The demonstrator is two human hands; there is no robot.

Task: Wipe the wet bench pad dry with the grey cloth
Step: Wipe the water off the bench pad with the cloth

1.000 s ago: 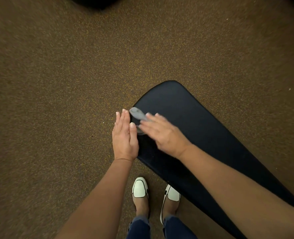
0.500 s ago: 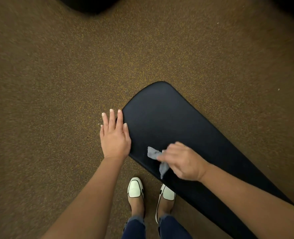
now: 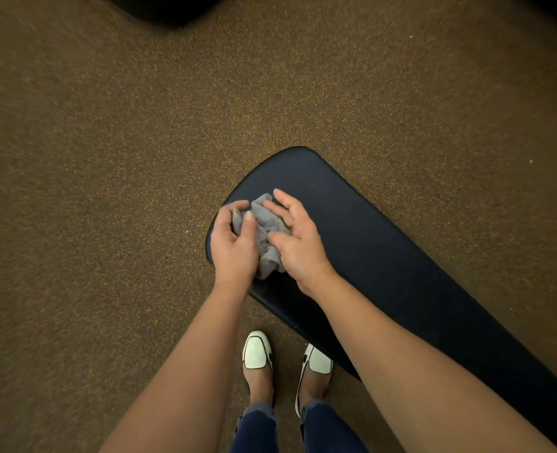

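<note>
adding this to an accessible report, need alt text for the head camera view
Seen from above, a person's left hand and right hand bunch a crumpled grey cloth between them over the rounded end of a dark bench pad. The pad runs off toward the lower right over speckled brown carpet, with the person's white shoes just below it.

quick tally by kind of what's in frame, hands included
Hands: 2, left hand and right hand, both on the cloth
Grey cloth: 1, bunched up
Bench pad: 1, dark
White shoes: 2, left shoe and right shoe
Total: 6
</note>
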